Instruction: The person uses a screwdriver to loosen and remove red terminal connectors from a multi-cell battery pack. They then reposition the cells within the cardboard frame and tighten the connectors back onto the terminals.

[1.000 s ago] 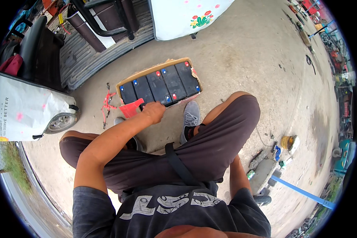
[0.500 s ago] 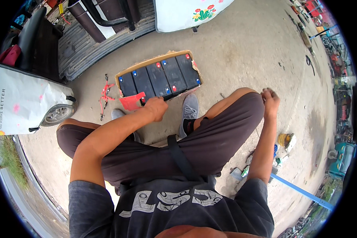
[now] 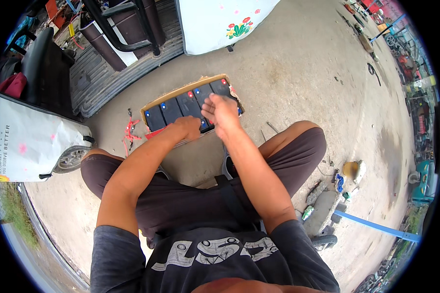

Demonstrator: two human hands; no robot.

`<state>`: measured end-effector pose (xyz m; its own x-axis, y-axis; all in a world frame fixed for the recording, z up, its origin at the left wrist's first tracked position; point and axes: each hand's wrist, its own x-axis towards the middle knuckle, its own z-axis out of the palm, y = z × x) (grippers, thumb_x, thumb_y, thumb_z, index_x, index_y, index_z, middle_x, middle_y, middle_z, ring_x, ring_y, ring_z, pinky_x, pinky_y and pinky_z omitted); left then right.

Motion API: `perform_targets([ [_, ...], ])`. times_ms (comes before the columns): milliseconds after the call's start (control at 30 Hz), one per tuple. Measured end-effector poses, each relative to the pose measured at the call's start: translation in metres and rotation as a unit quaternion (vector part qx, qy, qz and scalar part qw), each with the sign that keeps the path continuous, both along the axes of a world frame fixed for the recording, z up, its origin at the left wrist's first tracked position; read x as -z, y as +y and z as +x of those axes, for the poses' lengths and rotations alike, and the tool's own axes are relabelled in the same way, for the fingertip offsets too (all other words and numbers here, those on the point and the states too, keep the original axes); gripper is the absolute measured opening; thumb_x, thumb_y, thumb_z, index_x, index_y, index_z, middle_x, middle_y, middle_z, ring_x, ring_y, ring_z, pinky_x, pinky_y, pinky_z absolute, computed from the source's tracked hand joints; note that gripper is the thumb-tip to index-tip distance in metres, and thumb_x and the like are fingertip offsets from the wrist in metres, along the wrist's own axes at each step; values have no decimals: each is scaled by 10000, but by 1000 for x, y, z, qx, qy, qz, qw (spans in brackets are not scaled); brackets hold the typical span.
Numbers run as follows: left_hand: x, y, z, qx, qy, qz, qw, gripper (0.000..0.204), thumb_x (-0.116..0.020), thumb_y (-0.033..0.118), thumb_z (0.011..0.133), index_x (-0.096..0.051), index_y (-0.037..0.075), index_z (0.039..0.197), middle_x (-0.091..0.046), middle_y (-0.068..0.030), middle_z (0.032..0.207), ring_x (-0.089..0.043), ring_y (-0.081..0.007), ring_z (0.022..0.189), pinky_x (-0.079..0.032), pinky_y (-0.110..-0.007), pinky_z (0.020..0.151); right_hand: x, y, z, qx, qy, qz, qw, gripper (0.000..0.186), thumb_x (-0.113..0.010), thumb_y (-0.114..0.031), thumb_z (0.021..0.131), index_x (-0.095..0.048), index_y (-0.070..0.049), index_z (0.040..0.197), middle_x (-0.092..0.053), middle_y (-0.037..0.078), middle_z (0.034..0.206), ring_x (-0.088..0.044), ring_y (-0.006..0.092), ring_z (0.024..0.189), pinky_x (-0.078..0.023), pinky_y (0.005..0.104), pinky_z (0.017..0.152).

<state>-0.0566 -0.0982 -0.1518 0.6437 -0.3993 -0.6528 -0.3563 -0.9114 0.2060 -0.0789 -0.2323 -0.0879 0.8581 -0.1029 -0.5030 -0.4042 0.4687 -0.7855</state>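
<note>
An open cardboard box (image 3: 181,90) on the ground in front of me holds several black batteries (image 3: 154,119) with red and blue terminal caps. My left hand (image 3: 188,127) is closed at the box's near edge, beside a red flap (image 3: 156,132); whatever is in its fingers is hidden. Just to its right, my right hand (image 3: 222,115) hovers over the batteries with its fingers curled together. I cannot make out what it holds, if anything. Its forearm crosses in front of my right leg.
Red cables (image 3: 130,132) lie left of the box. A vehicle with a ribbed floor (image 3: 102,88) and white panels (image 3: 220,24) stands beyond. To my right are a yellow roll (image 3: 350,169), concrete rubble (image 3: 322,210) and a blue bar (image 3: 376,227) on the ground.
My right hand has swung from beside my right knee to above the batteries. My left hand stays closed at the box's near edge, and the view has shifted slightly.
</note>
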Motion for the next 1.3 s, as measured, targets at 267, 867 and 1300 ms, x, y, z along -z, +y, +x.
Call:
perform_targets([
  [267, 35, 23, 31, -153, -184, -123, 963, 407, -581, 163, 858, -590, 2, 1232, -568, -191, 1269, -521, -358, 1243, -448, -431, 1034, 128, 22, -17, 14, 195, -73, 978, 170, -633, -164, 897, -588, -25, 983, -573, 80, 906, -579, 197, 833, -522, 335, 746],
  [867, 53, 29, 66, -220, -163, -127, 953, 588, -622, 248, 899, -450, -47, 1377, -457, -244, 1439, -429, -377, 1349, -362, -420, 1126, 133, 19, 12, 15, 249, 88, 964, 219, -622, -51, 769, -598, -47, 986, -596, 114, 965, -589, 306, 944, -366, 581, 1029],
  [1300, 68, 21, 96, -223, -130, -122, 958, 402, -537, 281, 909, -622, -24, 1157, -629, -273, 1195, -591, -397, 1151, -452, -465, 1006, 130, 43, 0, 16, 207, -8, 978, 367, -646, -55, 722, -528, -31, 1069, -582, 103, 971, -582, 261, 922, -338, 522, 1065],
])
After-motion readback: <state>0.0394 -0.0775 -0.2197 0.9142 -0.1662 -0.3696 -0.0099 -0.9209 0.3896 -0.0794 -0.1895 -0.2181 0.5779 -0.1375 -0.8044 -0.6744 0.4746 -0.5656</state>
